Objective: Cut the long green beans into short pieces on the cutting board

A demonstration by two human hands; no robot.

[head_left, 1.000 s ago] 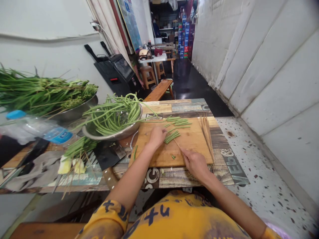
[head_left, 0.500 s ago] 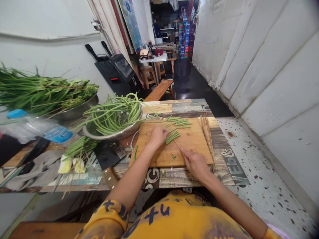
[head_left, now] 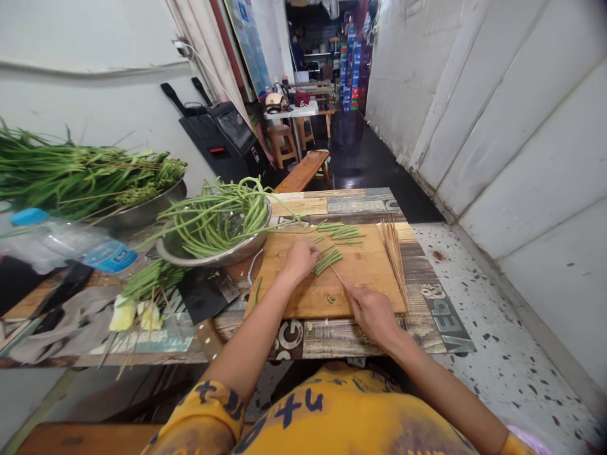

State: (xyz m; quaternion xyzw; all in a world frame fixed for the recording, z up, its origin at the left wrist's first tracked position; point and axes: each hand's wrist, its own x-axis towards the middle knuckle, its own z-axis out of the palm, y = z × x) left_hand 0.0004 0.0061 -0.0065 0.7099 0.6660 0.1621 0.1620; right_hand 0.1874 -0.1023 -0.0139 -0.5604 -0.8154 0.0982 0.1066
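Observation:
On the wooden cutting board (head_left: 289,302), my left hand (head_left: 300,262) is closed, its fingertips pinching the left ends of a small row of cut green bean pieces (head_left: 328,261). My right hand (head_left: 372,309) grips a thin bamboo skewer (head_left: 337,273), whose far end meets the right side of that row. More bean pieces (head_left: 346,235) lie at the board's back edge, and a short stub (head_left: 331,299) sits near its front. A bundle of bare skewers (head_left: 393,259) rests along the board's right edge.
A metal bowl (head_left: 215,259) of long beans (head_left: 227,218) stands left of the board. Beyond it are a bowl of leafy greens (head_left: 71,170) and a plastic bottle (head_left: 109,253). A knife (head_left: 208,338) and a skewered bean bundle (head_left: 152,278) lie at the table's left front.

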